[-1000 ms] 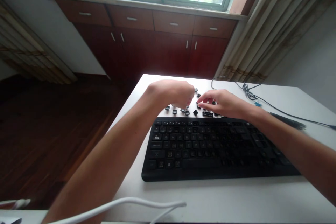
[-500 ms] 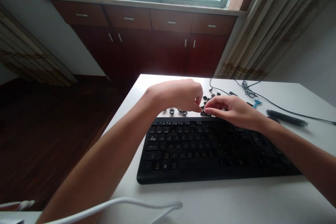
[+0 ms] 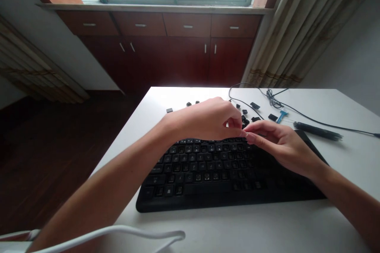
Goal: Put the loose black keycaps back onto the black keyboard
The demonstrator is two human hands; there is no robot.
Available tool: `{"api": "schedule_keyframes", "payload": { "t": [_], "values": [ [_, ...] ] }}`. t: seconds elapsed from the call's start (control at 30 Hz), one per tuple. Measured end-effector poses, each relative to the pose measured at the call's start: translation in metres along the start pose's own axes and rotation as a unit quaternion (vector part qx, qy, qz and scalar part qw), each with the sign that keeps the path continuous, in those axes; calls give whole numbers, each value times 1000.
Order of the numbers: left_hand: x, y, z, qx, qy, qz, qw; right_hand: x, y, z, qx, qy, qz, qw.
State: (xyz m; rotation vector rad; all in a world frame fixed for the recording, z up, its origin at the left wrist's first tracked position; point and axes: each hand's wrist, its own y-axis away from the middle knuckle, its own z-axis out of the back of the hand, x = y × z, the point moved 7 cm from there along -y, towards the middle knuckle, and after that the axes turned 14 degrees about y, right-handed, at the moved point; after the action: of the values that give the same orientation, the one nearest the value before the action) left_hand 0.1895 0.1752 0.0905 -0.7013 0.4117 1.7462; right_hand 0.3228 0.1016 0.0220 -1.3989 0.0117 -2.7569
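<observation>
The keyboard [image 3: 222, 185] looks plastic (and fairly matt).

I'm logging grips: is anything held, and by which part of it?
Cannot tell: left hand and right hand meet at fingertips; no held piece shows.

The left hand [image 3: 218, 120] and right hand [image 3: 286, 146] are touching at the fingertips above a black keyboard [image 3: 210, 187] lying on a white table [image 3: 222, 225]; loose keycaps [image 3: 255, 105], a blue tool [image 3: 282, 116] and a cable [image 3: 273, 99] are lying beyond it
</observation>
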Motion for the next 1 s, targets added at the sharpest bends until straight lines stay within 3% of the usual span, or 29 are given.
{"api": "schedule_keyframes", "payload": {
  "t": [0.2, 0.37, 0.47, 0.63, 0.73, 0.83, 0.9, 1.0],
  "values": [
    [0, -7, -11, 0, 44, 3, 999, 0, 7, 2, -40, -35, 0, 999],
    [-11, -6, -6, -36, 48, -1, 998, 10, 13, 8, -87, -53, 15, 995],
    [-18, 7, -8, -71, 47, 11, 996, 15, 16, 9, -105, -32, 41, 993],
    [-11, 69, -34, -106, 39, 76, 991, 16, 18, 5, -123, 81, 99, 984],
    [0, 124, -47, -200, -15, 129, 971, 17, 27, 4, -137, 155, 110, 972],
    [8, 170, -64, -257, -56, 180, 948, 24, 52, -1, -160, 248, 147, 944],
    [7, 187, -75, -271, -92, 197, 938, 24, 75, -8, -189, 307, 147, 921],
    [1, 194, -88, -286, -130, 189, 930, 15, 102, -19, -249, 381, 95, 885]
  ]
}}
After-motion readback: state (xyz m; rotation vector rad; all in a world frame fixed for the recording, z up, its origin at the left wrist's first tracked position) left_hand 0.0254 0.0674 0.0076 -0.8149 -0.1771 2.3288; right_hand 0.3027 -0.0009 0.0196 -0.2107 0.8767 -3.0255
